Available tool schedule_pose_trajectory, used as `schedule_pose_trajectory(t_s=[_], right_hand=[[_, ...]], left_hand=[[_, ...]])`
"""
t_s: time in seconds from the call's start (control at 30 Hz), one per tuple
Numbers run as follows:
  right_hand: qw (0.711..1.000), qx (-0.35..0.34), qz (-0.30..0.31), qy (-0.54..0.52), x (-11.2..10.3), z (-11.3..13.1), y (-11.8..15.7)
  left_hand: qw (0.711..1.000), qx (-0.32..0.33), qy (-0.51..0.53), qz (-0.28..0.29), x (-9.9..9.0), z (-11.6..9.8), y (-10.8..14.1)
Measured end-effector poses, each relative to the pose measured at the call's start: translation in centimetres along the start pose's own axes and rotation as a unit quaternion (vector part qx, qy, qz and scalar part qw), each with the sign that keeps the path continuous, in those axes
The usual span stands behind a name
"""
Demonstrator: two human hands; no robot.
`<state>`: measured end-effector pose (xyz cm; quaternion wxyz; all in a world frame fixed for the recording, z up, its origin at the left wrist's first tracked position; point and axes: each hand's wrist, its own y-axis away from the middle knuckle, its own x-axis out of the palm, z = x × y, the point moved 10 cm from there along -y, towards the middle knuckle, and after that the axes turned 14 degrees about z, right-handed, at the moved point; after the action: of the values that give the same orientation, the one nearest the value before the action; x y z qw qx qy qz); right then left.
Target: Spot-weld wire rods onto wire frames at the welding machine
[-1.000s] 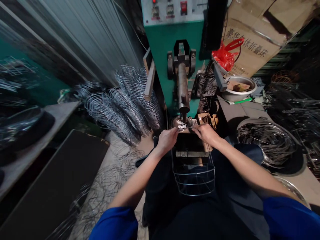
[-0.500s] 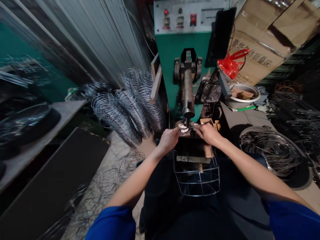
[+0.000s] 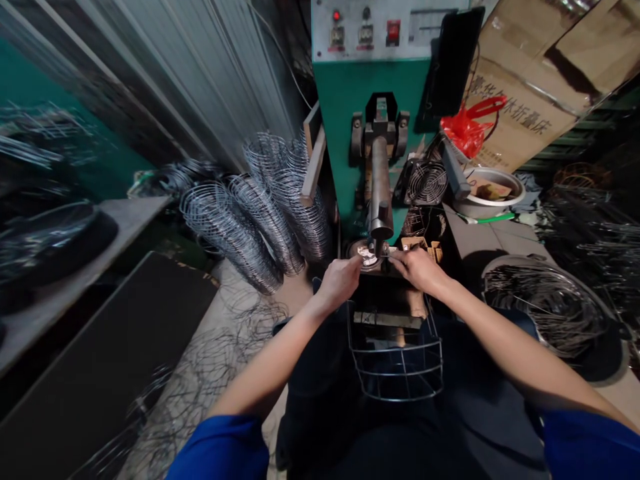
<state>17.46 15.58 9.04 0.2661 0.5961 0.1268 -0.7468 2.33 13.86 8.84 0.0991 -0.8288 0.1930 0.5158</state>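
Wire frame [image 3: 405, 375] hangs blw L fingers [image 3: 354, 265] & R fingers [image 3: 401, 260].

A pale metal bowl [image 3: 480, 211] stands on a grey surface [image 3: 483, 241] with something brownish inside, and a bright green strip [image 3: 493, 218] lies against its near side. Just beyond the bowl sits a red plastic bag [image 3: 467, 133]; behind that leans a large carton [image 3: 545, 87] — taped, with dark printed characters. Crumpled cloth [image 3: 533, 195] lies just right of the bowl, and a round fan grille [image 3: 426, 181] is just left. Well left of the bowl are a corrugated metal sheet [image 3: 210, 67], a worn bench [image 3: 131, 217] and — nearer than the bowl — a dark tilted board [image 3: 115, 333] beside wire-strewn floor [image 3: 215, 340].
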Motion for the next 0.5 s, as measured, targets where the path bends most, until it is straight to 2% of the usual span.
schedule_pose_trajectory(t_s=[0.5], right_hand=[[0.999,-0.006,0.015,-0.037,-0.61,-0.02,-0.24]], left_hand=[[1.0,-0.017,0.002,0.015,-0.74,-0.11,-0.51]])
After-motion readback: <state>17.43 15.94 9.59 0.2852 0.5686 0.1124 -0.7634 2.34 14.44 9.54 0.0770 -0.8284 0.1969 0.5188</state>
